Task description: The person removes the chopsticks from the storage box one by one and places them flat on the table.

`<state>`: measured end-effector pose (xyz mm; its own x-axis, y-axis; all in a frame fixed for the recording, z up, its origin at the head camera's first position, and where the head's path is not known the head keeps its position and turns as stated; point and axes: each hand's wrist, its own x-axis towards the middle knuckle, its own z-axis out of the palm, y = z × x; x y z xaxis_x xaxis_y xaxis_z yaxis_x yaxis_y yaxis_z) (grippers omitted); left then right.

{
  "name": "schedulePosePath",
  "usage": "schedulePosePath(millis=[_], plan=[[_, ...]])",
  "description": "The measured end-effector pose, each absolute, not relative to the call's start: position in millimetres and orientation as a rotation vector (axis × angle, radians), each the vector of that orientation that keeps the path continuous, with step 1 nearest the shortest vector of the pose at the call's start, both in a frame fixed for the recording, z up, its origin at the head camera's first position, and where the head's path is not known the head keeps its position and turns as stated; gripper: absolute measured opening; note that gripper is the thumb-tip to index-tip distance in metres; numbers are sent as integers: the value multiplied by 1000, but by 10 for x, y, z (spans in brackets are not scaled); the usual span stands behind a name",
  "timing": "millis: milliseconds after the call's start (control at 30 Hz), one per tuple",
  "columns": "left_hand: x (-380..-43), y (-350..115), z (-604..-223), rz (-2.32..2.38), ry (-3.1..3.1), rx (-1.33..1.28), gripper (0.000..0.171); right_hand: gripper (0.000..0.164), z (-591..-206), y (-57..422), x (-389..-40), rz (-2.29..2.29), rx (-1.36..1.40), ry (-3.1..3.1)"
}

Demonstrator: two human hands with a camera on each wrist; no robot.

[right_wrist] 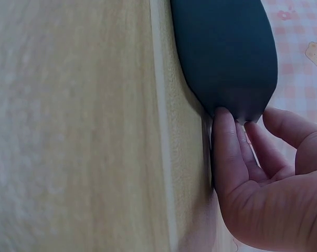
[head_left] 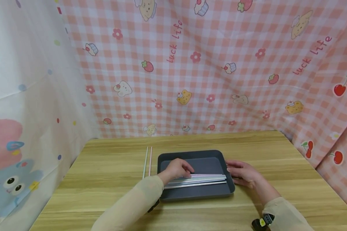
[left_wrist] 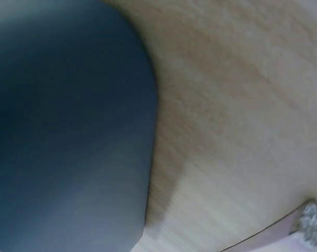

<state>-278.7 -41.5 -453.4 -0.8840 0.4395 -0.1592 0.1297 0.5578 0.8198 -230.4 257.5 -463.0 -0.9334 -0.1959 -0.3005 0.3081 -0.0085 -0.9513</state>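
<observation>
A dark grey rectangular tray [head_left: 196, 195] sits on the table with a bundle of slim, pale, shiny sticks [head_left: 208, 182] lying lengthwise in it. My left hand [head_left: 176, 169] reaches over the tray's left side, its bent fingers at the bundle. Whether they grip any stick cannot be made out. My right hand [head_left: 244, 173] is at the tray's right end. In the right wrist view, fingertips of the right hand [right_wrist: 276, 178] touch the outer wall of the tray [right_wrist: 226, 58]. The left wrist view shows only the tray's outer wall [left_wrist: 69, 136], not the left hand.
On the wooden table [head_left: 110, 186], a pale green stick [head_left: 146, 162] and a pink stick [head_left: 150, 160] lie side by side, left of the tray. Low in the left wrist view is a pinkish strip with a glittery end [left_wrist: 312, 224]. A checked curtain [head_left: 162, 73] hangs behind.
</observation>
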Motion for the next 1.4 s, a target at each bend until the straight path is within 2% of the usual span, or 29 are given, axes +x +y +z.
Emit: schedulePosePath(millis=[500,1400], plan=[[-2752,-418,-4523,1192,2505,524,9,58,-4630,2556,-2292,-2004,110,1939],[-2790,-515,-4418,1361,2515,553,9,60,-4631,2562,-2290,-2019,87,1922]])
